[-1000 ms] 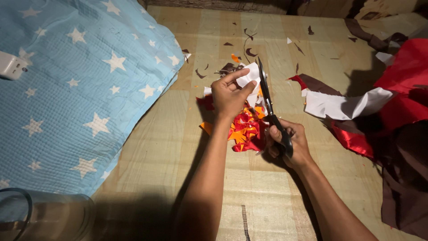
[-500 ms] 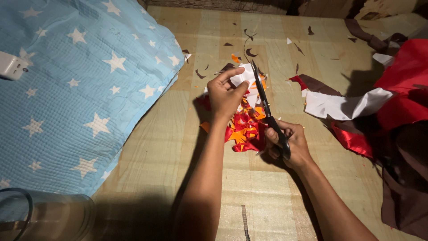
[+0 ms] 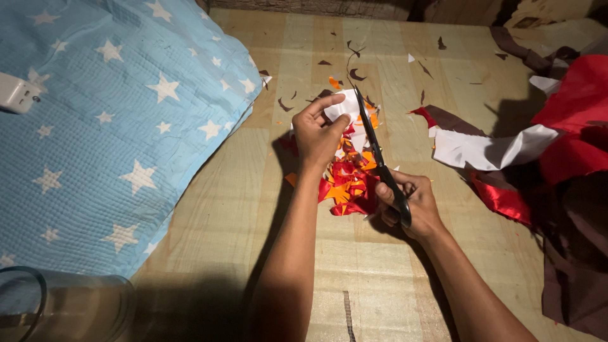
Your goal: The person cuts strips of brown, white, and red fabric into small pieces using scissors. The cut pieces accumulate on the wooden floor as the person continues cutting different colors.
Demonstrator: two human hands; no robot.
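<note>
Our left hand (image 3: 318, 134) pinched a white scrap (image 3: 342, 106) in its fingers above the red-orange pile (image 3: 347, 180), our right hand (image 3: 408, 204) gripped black scissors (image 3: 379, 155), blades at the scrap, star blanket (image 3: 107, 126) to the left

Pale blue quilt (image 3: 114, 133) with white stars, black scissors (image 3: 380, 158), white fabric piece (image 3: 345, 106), red and orange scraps (image 3: 348, 183), tan striped floor (image 3: 215, 209)

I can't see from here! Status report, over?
Left hand pinching white scrap. Right hand gripping scissors, blades at the scrap. Red and orange cuttings piled underneath; nothing blocking.
</note>
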